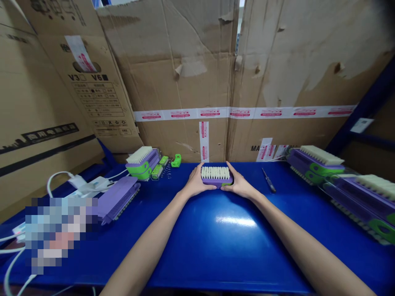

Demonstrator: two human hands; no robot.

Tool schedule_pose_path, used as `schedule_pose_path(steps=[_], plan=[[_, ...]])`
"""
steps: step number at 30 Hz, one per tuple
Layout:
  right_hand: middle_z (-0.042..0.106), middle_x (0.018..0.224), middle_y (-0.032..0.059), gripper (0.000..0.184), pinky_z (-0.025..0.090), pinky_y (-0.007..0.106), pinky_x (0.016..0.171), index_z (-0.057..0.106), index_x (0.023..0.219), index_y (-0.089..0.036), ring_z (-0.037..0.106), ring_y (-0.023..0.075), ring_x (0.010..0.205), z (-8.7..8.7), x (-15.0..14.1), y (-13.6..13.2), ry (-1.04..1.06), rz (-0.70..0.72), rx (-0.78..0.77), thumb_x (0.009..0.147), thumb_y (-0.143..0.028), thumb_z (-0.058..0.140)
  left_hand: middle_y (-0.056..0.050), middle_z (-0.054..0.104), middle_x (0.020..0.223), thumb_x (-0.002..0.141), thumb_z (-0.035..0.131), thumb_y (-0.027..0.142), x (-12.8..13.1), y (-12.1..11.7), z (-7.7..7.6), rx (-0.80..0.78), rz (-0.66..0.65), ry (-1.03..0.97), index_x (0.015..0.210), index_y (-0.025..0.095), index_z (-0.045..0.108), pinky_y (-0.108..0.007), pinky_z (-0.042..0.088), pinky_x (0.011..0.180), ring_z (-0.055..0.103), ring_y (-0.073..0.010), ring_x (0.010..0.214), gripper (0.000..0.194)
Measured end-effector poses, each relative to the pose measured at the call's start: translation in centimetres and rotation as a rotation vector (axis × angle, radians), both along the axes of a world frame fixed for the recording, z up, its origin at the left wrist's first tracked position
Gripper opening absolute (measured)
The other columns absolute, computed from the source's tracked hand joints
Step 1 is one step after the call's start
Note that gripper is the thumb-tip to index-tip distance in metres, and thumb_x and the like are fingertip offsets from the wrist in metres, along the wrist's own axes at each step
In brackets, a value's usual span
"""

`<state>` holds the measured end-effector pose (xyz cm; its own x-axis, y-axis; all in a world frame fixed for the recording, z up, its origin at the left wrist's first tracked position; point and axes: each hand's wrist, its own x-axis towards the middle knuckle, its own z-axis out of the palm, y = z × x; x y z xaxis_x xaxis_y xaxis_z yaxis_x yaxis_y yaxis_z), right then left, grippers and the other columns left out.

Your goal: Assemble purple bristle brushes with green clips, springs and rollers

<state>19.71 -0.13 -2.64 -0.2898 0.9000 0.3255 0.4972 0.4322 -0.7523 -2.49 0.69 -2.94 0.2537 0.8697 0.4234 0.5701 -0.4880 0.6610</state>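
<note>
While left hand (195, 183) and right hand (239, 185) clasp brush (216, 175) | glossy blue table (234, 242) | cardboard wall (197, 74)

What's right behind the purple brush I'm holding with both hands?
Behind the purple brush, held between the left hand and right hand, the blue table runs to a taped cardboard wall. The strip of table directly behind the brush is hidden by it.

This is a small factory assembly or packing station. A glossy blue workbench (234, 242) is walled in by taped, worn cardboard cartons (191, 74). Identical purple-and-green brush units lie in rows along the right edge (345, 181) and in a stack at the left (142, 163), beside loose green parts (176, 160), springs (166, 170) and a screwdriver (269, 180).
</note>
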Motion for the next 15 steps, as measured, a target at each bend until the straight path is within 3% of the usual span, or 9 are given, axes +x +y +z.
schedule_pose_path(steps=[5,15], plan=[[0.042,0.14,0.011,0.115,0.026,0.047,0.109,0.014,0.145,-0.022,0.041,0.0283,0.128,0.31,0.29,0.17,0.034,0.006,-0.073,0.051,-0.033,0.081,-0.016,0.041,0.134,0.046,0.08,0.054,-0.09,-0.15,0.1,-0.007,0.014,0.026,0.138,0.019,0.024,-0.048,0.032,0.102,0.038,-0.0316,0.125,0.113],[0.04,0.141,0.013,0.114,0.028,0.041,0.109,0.015,0.145,-0.018,0.043,0.0255,0.126,0.4,0.58,0.14,0.073,0.008,-0.09,0.052,-0.029,0.08,-0.012,0.043,0.133,0.052,0.077,0.052,0.1,-0.59,0.59,0.049,0.061,0.094,0.135,0.02,0.029,-0.045,0.032,0.102,0.04,-0.0294,0.123,0.101]])
